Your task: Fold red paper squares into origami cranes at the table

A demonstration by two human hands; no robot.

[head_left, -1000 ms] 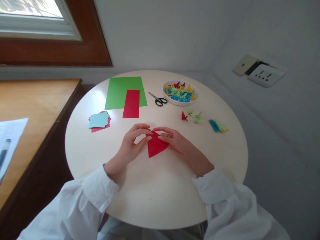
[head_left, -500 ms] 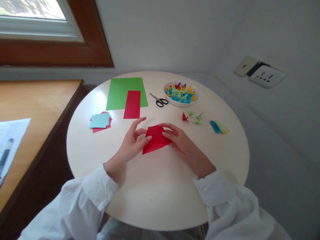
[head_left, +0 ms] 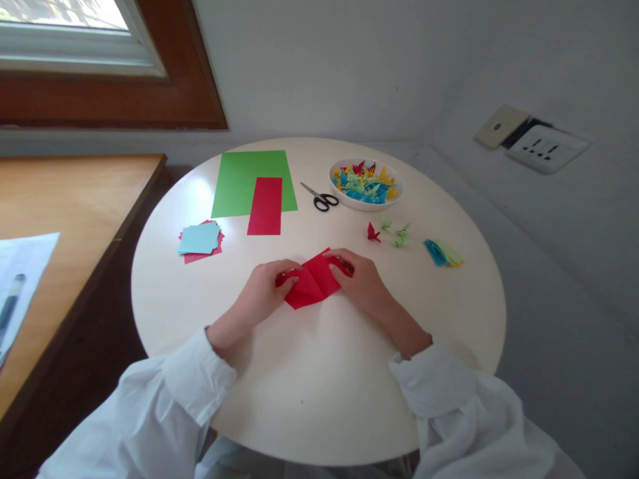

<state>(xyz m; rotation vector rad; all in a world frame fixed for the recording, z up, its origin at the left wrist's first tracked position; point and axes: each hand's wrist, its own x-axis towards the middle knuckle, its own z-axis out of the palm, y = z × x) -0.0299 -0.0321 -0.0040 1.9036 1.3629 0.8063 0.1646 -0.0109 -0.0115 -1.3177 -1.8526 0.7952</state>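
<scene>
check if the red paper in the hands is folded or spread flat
At least partly folded: the red paper shows creases and angled faces between the left fingers and right fingers. Layer count cannot be told.

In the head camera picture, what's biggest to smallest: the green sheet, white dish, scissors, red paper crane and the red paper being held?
Largest to smallest:
1. Green paper sheet
2. White dish
3. Black-handled scissors
4. Red paper crane
Can't rank: held red paper, nearer the camera and partly covered.
</scene>
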